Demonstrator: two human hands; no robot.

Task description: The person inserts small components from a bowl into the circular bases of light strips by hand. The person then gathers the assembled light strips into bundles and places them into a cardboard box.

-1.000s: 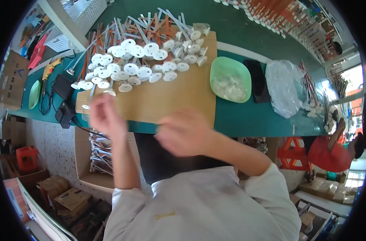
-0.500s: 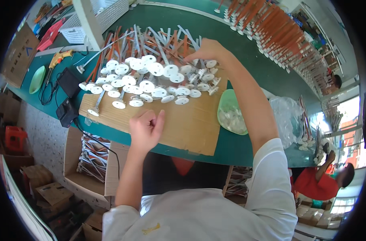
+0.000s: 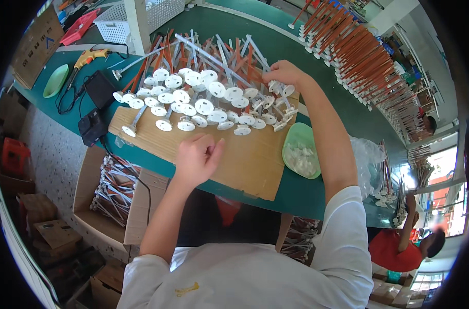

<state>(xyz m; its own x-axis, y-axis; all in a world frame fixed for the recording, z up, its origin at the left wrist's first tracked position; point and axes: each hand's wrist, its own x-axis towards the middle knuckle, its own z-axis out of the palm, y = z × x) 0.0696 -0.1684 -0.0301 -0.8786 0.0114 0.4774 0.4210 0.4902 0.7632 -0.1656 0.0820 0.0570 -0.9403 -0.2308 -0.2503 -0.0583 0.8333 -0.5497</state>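
Head view: with right fingers (image 3: pixel 272 75) at strips (image 3: pixel 214 59) pointing lengthwise mostly away, white discs (image 3: pixel 217 89) nearest, pinch unclear, left fingers (image 3: pixel 205 143) curled.

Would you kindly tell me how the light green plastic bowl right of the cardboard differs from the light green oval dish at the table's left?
The light green plastic bowl holds whitish, translucent pieces; none show in the light green oval dish. The bowl sits right of the brown cardboard sheet, the dish beside the yellow-handled tool. The bowl looks larger here than the dish. Both rest on the green table.
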